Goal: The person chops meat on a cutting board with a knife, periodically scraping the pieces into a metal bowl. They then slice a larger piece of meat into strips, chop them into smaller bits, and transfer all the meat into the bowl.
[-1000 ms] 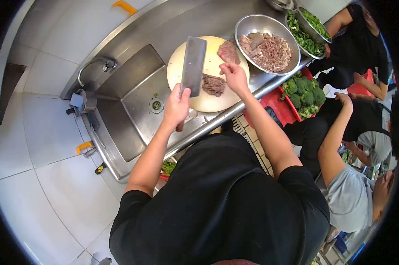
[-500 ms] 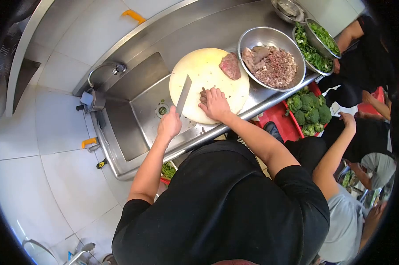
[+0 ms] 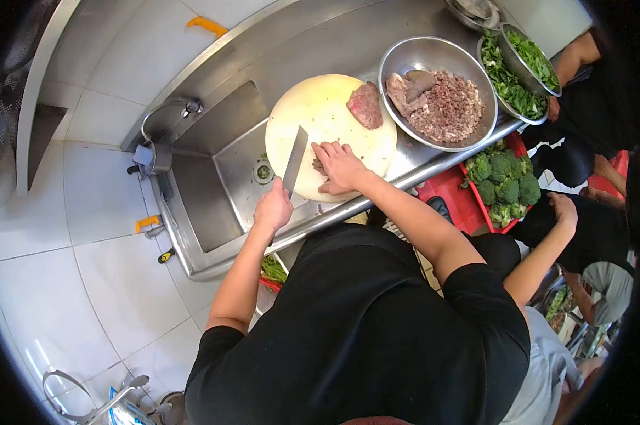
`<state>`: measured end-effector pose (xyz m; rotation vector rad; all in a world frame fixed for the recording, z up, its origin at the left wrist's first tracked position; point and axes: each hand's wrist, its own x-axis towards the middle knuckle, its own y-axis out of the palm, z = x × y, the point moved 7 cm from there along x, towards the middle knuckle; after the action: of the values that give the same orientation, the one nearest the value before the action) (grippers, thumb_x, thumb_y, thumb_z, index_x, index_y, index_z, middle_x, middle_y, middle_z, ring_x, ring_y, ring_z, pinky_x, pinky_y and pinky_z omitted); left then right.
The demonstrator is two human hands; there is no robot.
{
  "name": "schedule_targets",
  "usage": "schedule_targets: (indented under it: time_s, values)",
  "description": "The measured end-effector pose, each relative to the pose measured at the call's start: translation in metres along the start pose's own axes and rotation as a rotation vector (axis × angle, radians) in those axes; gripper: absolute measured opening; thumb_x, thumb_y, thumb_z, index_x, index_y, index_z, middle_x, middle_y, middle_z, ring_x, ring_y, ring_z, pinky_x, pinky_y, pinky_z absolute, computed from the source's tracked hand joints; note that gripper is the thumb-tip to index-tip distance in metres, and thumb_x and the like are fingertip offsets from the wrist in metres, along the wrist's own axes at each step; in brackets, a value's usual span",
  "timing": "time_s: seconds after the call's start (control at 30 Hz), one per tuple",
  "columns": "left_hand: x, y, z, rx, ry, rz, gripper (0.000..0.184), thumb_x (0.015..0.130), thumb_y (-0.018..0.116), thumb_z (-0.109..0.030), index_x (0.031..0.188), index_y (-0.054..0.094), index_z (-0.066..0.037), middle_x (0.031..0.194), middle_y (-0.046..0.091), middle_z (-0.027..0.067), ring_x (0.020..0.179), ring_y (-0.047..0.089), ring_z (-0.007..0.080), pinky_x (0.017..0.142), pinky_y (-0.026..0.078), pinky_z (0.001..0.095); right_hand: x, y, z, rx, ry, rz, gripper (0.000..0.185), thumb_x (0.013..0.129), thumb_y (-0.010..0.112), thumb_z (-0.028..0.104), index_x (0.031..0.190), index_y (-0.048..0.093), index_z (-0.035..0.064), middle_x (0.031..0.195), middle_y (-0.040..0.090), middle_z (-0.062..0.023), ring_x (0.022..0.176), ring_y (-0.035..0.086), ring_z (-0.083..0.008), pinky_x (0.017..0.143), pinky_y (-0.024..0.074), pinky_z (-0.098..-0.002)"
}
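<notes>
White tile (image 3: 121, 297) lines a kitchen where a worker in a black shirt (image 3: 362, 312) leans over a steel bench (image 3: 320, 46) with a sink (image 3: 199, 212) set into it. Closest in, the left hand (image 3: 273, 207) is closed around the handle of one knife (image 3: 296, 161), its blade seen nearly edge-on, the long axis pointing away from the body and leaning slightly right. Just right of the blade lies one clump of dark meat (image 3: 318, 167) on a single round cutting board (image 3: 291, 106); how many pieces make it up cannot be told. The right hand (image 3: 341, 170), nearer to it and touching, curves half open over the meat, thumb apart from fingers, holding it to the board. Whether the blade touches the meat is unclear. Beyond sit one slab of red meat (image 3: 366, 106), one wide bowl (image 3: 451, 55) of chopped meat, two bowls of greens (image 3: 524, 69) and, lower down, broccoli (image 3: 507, 177) in a red crate (image 3: 519, 144). At right are at least two other people (image 3: 607, 290).
</notes>
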<state>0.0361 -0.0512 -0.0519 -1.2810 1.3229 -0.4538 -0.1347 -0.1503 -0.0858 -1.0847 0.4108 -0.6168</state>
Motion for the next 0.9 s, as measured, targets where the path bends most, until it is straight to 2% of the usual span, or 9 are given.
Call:
schedule_targets:
  time_s: [0.13,0.23,0.33,0.43,0.53,0.63,0.73,0.83,0.9]
  values:
    - [0.007,-0.002,0.005,-0.057,0.015,0.007,0.031,0.105,0.051,-0.020,0.129,0.050,-0.002,0.104,0.071,0.0349,0.103,0.067,0.0550,0.091,0.051,0.0617,-0.015,-0.003,-0.011,0.057,-0.102,-0.153,0.089,0.086,0.076,0.041,0.155,0.040,-0.0021,0.146,0.053,-0.0174,0.131,0.050,-0.0325,0.109,0.0399,-0.0465]
    - [0.009,-0.008,0.002,-0.026,0.043,0.028,0.031,0.105,0.052,-0.020,0.130,0.050,-0.002,0.104,0.071,0.0352,0.103,0.067,0.0544,0.092,0.051,0.0615,-0.013,0.007,-0.011,0.099,0.002,-0.175,0.081,0.092,0.072,0.035,0.156,0.039,-0.0018,0.148,0.052,-0.0175,0.131,0.050,-0.0339,0.108,0.0397,-0.0463]
    - [0.001,-0.021,-0.002,-0.053,0.115,-0.045,0.030,0.105,0.051,-0.020,0.128,0.050,-0.002,0.099,0.070,0.0353,0.098,0.068,0.0544,0.088,0.052,0.0628,-0.012,0.025,0.000,0.049,0.116,-0.259,0.078,0.092,0.071,0.032,0.156,0.040,-0.0013,0.147,0.054,-0.0178,0.131,0.050,-0.0345,0.108,0.0390,-0.0475]
    - [-0.007,-0.025,-0.007,0.021,0.059,0.012,0.027,0.105,0.050,-0.021,0.125,0.050,-0.003,0.096,0.070,0.0352,0.095,0.069,0.0544,0.087,0.052,0.0640,-0.017,0.030,0.008,0.039,0.164,-0.271,0.077,0.093,0.070,0.033,0.155,0.041,-0.0004,0.147,0.054,-0.0180,0.131,0.050,-0.0351,0.109,0.0382,-0.0488]
    - [-0.001,-0.014,0.005,0.002,0.089,0.001,0.025,0.106,0.049,-0.023,0.122,0.050,-0.004,0.094,0.070,0.0354,0.093,0.069,0.0546,0.085,0.052,0.0653,-0.017,0.014,0.005,0.241,0.227,-0.245,0.074,0.092,0.070,0.030,0.154,0.043,0.0005,0.148,0.053,-0.0174,0.132,0.049,-0.0348,0.111,0.0373,-0.0500]
    - [0.000,-0.021,0.003,0.005,0.084,0.025,0.024,0.106,0.049,-0.023,0.121,0.050,-0.004,0.094,0.070,0.0353,0.093,0.069,0.0545,0.085,0.052,0.0653,-0.007,0.017,-0.001,0.235,0.174,-0.202,0.070,0.090,0.071,0.025,0.152,0.047,0.0022,0.149,0.053,-0.0167,0.134,0.047,-0.0341,0.112,0.0360,-0.0508]
    - [-0.001,-0.019,-0.002,0.007,0.104,0.017,0.029,0.104,0.051,-0.020,0.127,0.049,-0.001,0.093,0.069,0.0376,0.093,0.067,0.0572,0.086,0.051,0.0656,-0.009,0.012,0.006,0.143,0.123,-0.294,0.057,0.089,0.070,0.021,0.142,0.057,0.0024,0.138,0.061,-0.0170,0.127,0.054,-0.0358,0.108,0.0417,-0.0503]
    - [0.003,-0.005,0.001,0.013,0.095,0.019,0.024,0.105,0.049,-0.021,0.121,0.050,-0.003,0.095,0.071,0.0339,0.094,0.069,0.0542,0.085,0.052,0.0644,-0.003,-0.001,-0.013,0.470,0.189,-0.356,0.039,0.091,0.067,0.019,0.127,0.065,0.0031,0.123,0.067,-0.0176,0.116,0.061,-0.0385,0.101,0.0480,-0.0491]
    - [0.006,-0.008,-0.003,0.012,0.123,0.015,0.024,0.105,0.049,-0.021,0.121,0.050,-0.003,0.095,0.071,0.0338,0.094,0.069,0.0542,0.085,0.052,0.0645,0.007,0.000,-0.023,0.405,0.182,-0.352,0.029,0.092,0.065,0.017,0.117,0.067,0.0031,0.115,0.069,-0.0174,0.109,0.064,-0.0393,0.098,0.0504,-0.0481]
